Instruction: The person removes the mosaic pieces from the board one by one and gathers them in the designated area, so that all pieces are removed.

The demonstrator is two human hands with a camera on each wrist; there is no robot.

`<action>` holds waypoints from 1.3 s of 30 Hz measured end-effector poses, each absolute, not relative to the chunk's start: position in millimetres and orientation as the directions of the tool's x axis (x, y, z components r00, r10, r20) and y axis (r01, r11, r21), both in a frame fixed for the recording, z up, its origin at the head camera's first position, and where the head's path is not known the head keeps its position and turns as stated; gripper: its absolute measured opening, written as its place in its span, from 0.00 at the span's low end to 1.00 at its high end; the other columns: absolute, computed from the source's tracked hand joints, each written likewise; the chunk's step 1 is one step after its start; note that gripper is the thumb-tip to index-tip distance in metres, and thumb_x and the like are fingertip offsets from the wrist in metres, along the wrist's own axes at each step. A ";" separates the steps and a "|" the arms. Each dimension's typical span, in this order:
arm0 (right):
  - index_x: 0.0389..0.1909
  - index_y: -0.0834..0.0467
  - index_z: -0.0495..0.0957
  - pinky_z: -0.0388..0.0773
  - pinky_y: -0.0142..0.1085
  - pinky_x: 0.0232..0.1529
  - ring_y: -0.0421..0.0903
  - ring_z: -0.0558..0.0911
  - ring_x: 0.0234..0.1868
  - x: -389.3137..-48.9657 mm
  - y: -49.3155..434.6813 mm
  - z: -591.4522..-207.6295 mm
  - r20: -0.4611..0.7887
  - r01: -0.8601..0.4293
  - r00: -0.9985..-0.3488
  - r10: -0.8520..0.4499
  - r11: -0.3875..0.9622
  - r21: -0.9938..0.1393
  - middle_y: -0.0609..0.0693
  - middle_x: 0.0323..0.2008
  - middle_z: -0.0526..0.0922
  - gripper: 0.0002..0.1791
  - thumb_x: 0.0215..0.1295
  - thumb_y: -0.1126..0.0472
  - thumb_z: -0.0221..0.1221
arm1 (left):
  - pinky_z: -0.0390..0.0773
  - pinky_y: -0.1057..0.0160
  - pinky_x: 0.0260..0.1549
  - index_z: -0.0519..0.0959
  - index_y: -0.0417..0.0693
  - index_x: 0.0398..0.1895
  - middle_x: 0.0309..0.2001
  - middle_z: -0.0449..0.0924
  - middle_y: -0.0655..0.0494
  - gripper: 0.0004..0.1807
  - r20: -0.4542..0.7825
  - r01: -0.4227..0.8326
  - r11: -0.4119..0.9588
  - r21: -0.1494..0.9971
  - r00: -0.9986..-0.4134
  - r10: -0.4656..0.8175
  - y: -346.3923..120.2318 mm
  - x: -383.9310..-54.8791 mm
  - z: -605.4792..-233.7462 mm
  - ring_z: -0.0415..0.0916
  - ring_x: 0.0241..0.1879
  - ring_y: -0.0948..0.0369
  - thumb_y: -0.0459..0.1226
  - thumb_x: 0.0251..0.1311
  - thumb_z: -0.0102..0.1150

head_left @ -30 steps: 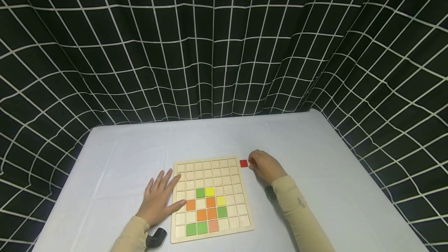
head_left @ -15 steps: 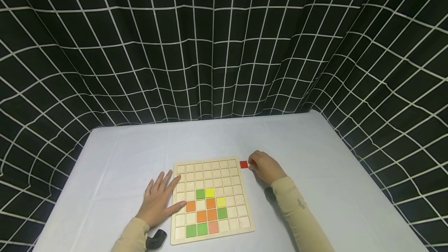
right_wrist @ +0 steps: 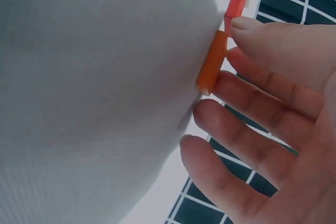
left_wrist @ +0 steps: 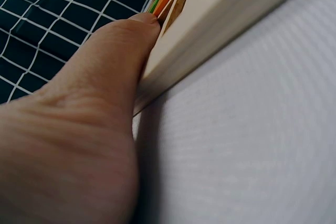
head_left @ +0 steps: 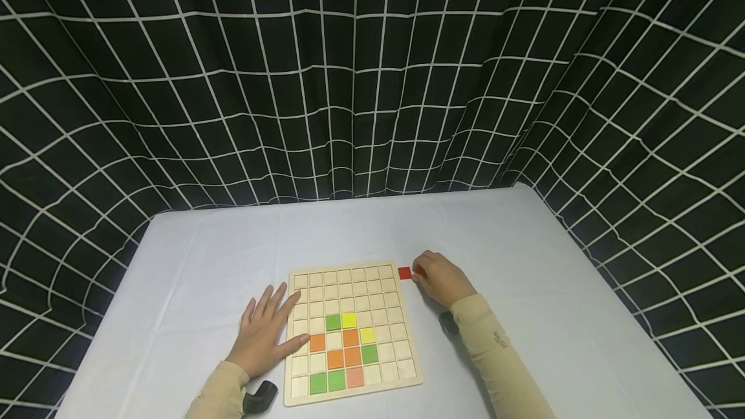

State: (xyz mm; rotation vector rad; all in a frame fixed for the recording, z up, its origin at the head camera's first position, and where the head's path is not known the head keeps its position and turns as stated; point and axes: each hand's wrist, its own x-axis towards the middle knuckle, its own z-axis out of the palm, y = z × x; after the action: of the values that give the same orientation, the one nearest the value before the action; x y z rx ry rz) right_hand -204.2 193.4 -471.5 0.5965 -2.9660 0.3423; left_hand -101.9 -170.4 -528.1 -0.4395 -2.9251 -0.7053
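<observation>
My left hand [head_left: 260, 340] lies spread at the left side of a wooden grid board [head_left: 387, 370], its thumb and index finger over the rim. In the left wrist view the thumb [left_wrist: 113, 51] presses against the board's edge. My right hand [head_left: 441, 277] is at the board's upper right corner, fingers bent, beside a red tile [head_left: 404, 273]. In the right wrist view the thumb tip is at a small red edge [right_wrist: 228, 26], seemingly a pinched tile, mostly hidden. An orange tile [right_wrist: 212, 64] on the table touches the fingers.
Green [head_left: 318, 383], orange [head_left: 335, 359], yellow [head_left: 349, 320] and pink [head_left: 355, 377] tiles sit in the board's cells. A white cloth covers the table [head_left: 233, 251]. Dark grid-patterned curtains [head_left: 349, 83] hang behind and at the sides.
The red tile and my right fingertips have shifted very slightly left, toward the board. My left hand stays in place.
</observation>
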 end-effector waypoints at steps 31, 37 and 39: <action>0.41 0.55 0.80 0.80 0.32 0.38 0.40 0.79 0.37 -145.9 146.3 -450.8 0.223 -0.733 -0.669 -0.709 0.678 -0.047 0.45 0.38 0.79 0.09 0.62 0.57 0.63 | 0.38 0.36 0.67 0.57 0.53 0.73 0.75 0.48 0.45 0.45 0.168 0.314 0.845 0.433 -0.949 0.267 -171.4 -103.6 -525.3 0.40 0.73 0.41 0.62 0.56 0.57; 0.39 0.54 0.79 0.78 0.31 0.38 0.39 0.76 0.34 -133.3 135.9 -454.4 0.201 -0.765 -0.638 -0.743 0.642 -0.057 0.43 0.35 0.78 0.07 0.64 0.57 0.62 | 0.38 0.36 0.67 0.58 0.53 0.73 0.75 0.49 0.45 0.45 0.167 0.309 0.842 0.443 -0.951 0.261 -170.5 -102.5 -526.9 0.41 0.73 0.41 0.62 0.56 0.57; 0.40 0.53 0.79 0.78 0.31 0.38 0.38 0.75 0.34 -129.9 133.5 -455.1 0.185 -0.767 -0.637 -0.748 0.640 -0.053 0.42 0.35 0.77 0.07 0.64 0.56 0.61 | 0.38 0.36 0.67 0.57 0.54 0.73 0.75 0.48 0.45 0.46 0.165 0.306 0.843 0.443 -0.952 0.258 -170.3 -102.3 -527.4 0.41 0.74 0.42 0.63 0.56 0.56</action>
State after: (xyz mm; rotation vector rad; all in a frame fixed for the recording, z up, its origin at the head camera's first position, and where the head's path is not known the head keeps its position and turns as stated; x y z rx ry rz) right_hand -129.9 133.5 -455.1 1.2600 -2.7110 0.1908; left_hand -102.3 -170.3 -527.4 -0.4479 -2.9204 -0.7262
